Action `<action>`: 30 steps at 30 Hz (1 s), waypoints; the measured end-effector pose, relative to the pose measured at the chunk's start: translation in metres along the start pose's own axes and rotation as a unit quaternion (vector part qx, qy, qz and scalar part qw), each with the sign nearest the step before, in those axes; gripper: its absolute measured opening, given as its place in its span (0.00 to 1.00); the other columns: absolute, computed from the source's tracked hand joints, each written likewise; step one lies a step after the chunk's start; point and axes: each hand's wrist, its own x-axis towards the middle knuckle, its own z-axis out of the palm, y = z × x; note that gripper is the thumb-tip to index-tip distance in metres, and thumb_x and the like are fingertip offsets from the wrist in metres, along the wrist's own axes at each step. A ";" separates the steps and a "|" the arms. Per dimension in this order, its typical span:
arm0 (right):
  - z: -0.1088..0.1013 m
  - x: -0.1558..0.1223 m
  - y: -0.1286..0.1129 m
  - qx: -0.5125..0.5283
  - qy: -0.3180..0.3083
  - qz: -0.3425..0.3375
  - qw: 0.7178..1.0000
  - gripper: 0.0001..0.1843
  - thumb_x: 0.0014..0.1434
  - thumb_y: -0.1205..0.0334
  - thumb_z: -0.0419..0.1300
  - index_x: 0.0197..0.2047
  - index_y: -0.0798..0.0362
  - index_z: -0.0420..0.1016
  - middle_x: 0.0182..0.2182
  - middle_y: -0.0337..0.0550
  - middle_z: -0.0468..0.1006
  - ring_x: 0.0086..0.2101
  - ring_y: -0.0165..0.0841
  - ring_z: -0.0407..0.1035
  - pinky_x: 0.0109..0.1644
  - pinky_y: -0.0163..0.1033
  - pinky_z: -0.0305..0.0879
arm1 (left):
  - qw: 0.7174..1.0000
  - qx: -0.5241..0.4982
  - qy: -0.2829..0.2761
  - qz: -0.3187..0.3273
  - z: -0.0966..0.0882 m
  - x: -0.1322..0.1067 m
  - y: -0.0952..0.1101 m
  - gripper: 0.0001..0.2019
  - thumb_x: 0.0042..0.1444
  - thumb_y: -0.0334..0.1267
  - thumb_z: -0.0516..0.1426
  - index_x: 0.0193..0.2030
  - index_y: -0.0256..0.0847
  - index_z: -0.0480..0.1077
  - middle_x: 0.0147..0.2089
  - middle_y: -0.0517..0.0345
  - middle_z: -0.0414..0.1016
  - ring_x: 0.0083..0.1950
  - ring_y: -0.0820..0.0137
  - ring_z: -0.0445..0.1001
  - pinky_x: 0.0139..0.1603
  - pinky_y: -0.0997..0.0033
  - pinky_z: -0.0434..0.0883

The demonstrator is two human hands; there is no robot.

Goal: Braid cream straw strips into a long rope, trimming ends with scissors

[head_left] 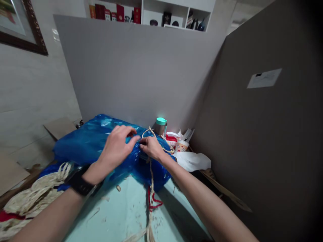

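My left hand (120, 144) is raised over a crinkled blue plastic bag (83, 141), its thumb and fingers apart with nothing between them. Close beside it, my right hand (150, 147) has its fingertips pinched together against the blue plastic; what they grip is too small to make out. A pale braided straw cord (151, 173) runs from beneath my right hand down over the bag's front. Lower on the cord hangs a piece of red yarn (149, 198). One loop of the cord curls up behind my right fingers.
The pale green table (113, 215) carries scattered straw bits. A bundle of straw strands (37, 195) lies at the left. Behind my right hand stand a mug with a turquoise lid (160, 126), a paper cup (181, 146) and white crumpled plastic (193, 161). Grey partitions (141, 74) rise behind and right.
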 end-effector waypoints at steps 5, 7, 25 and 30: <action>0.001 0.002 0.013 0.057 0.021 0.002 0.998 0.12 0.64 0.65 0.52 0.46 0.56 0.74 0.36 0.41 0.82 0.34 0.28 0.74 0.35 0.29 0.61 | 0.995 0.029 -0.079 -0.049 0.036 0.006 -0.043 0.14 0.47 0.39 0.62 0.42 0.41 0.76 0.40 0.48 0.79 0.49 0.49 0.74 0.49 0.55 0.68; 0.003 -0.003 0.017 0.062 0.021 -0.011 0.998 0.12 0.66 0.65 0.52 0.50 0.56 0.71 0.38 0.41 0.82 0.35 0.28 0.74 0.36 0.29 0.62 | 0.994 0.023 -0.071 -0.082 0.044 0.008 -0.061 0.11 0.50 0.37 0.58 0.40 0.42 0.75 0.40 0.48 0.79 0.47 0.50 0.74 0.46 0.57 0.68; 0.041 -0.025 -0.003 -0.228 -0.025 -0.092 0.969 0.10 0.61 0.73 0.52 0.38 0.60 0.75 0.34 0.57 0.75 0.45 0.47 0.63 0.47 0.49 0.58 | 0.987 -0.114 0.017 -0.112 0.061 0.001 -0.079 0.23 0.52 0.29 0.47 0.52 0.39 0.73 0.56 0.52 0.77 0.56 0.61 0.73 0.58 0.63 0.68; 0.045 -0.019 0.003 -0.250 -0.010 -0.051 0.967 0.11 0.58 0.74 0.53 0.44 0.63 0.72 0.37 0.58 0.75 0.43 0.45 0.65 0.47 0.47 0.59 | 0.997 -0.054 -0.036 -0.035 0.063 -0.013 -0.061 0.28 0.55 0.25 0.46 0.62 0.44 0.67 0.62 0.55 0.72 0.61 0.63 0.68 0.65 0.58 0.61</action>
